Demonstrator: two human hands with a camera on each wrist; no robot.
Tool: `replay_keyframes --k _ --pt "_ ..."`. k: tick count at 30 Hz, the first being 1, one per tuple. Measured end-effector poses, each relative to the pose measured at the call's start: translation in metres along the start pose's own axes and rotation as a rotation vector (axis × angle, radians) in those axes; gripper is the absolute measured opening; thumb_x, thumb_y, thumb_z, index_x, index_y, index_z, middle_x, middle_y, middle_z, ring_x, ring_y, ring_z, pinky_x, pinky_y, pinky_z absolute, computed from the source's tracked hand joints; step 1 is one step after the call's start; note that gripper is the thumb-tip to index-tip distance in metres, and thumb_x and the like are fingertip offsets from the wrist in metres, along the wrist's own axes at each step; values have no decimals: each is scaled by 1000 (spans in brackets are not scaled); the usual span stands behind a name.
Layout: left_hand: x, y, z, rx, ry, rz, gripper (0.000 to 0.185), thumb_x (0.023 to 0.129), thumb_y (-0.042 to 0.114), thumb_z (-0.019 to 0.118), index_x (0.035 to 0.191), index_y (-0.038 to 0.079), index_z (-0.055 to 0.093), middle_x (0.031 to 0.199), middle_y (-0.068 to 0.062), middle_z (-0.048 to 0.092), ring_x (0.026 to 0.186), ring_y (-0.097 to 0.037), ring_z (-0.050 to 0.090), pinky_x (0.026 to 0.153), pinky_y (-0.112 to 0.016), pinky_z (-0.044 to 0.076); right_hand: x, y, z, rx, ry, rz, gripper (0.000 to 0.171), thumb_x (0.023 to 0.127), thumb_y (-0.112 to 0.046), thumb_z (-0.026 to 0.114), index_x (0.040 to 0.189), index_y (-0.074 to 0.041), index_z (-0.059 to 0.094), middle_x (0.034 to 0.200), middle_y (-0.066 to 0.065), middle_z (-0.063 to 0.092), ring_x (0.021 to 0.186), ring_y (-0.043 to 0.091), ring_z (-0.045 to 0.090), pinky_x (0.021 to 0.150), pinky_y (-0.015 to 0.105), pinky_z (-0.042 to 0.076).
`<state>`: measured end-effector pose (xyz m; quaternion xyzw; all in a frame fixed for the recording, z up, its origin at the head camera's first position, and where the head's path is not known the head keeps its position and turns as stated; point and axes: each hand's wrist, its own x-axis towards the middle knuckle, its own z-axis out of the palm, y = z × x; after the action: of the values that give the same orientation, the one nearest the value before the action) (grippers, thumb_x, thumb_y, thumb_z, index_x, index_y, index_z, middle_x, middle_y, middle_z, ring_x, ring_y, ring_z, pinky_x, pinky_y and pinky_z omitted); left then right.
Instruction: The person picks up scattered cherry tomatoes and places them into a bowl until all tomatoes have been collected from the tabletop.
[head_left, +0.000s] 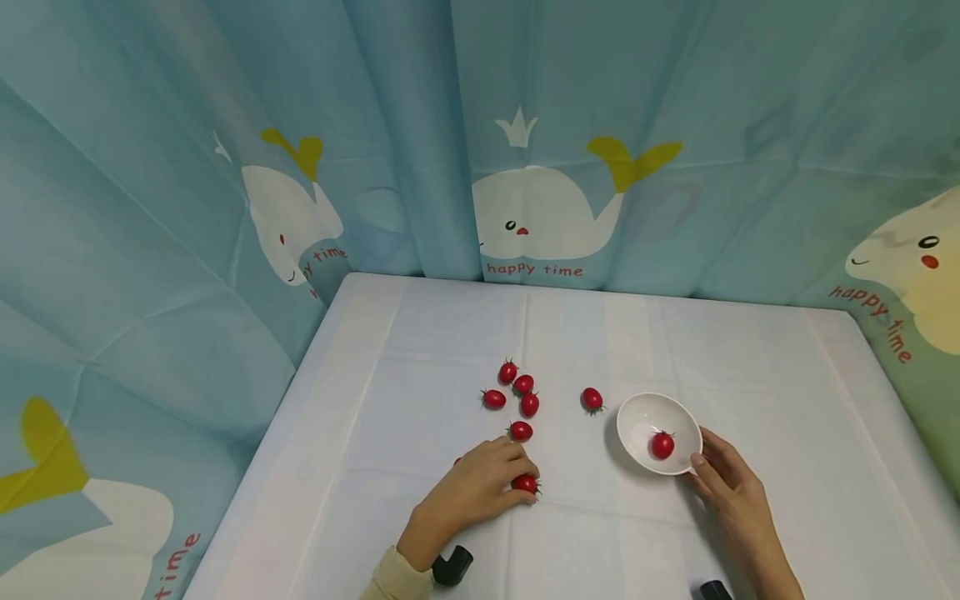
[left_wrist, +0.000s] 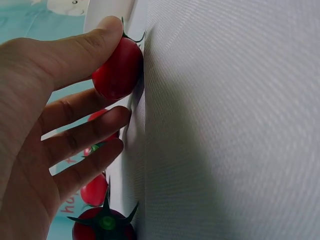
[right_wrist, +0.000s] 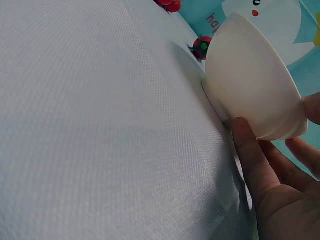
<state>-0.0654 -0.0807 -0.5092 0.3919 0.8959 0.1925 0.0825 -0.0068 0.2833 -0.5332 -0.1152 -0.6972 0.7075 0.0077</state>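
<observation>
Tomato [head_left: 525,482], red and oval, is pinched by the left hand [head_left: 478,481]. The right hand [head_left: 737,487] grips a round white bowl [head_left: 637,423].

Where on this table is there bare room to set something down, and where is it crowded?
Free: the right side of the table, past the right hand; the far strip below the curtain; the gap between left hand and bowl. Crowded: just beyond the left hand, where loose tomatoes cluster.
</observation>
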Motion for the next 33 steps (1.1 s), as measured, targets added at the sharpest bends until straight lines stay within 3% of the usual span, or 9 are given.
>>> replay_keyframes --k 17,26,33 --pt "10 6 -2 -18 72 64 26 96 41 75 114 23 75 109 10 70 102 -6 62 96 -21 52 2 -1 1 -15 6 14 62 106 -15 62 158 2 33 125 -25 57 111 -16 60 88 9 55" --pt "28 10 -4 -28 124 155 23 96 40 76 113 24 75 103 12 66 95 -3 60 89 -14 48 0 0 -3 16 -4 -19 56 106 -11 60 155 2 37 125 -23 60 112 -14 61 88 10 55" --pt "41 15 -8 -68 125 201 26 96 36 76 117 21 74 108 9 66 99 -4 60 90 -7 46 1 0 -1 -3 -4 -1 58 106 -14 61 157 0 36 126 -24 57 112 -16 60 88 10 55"
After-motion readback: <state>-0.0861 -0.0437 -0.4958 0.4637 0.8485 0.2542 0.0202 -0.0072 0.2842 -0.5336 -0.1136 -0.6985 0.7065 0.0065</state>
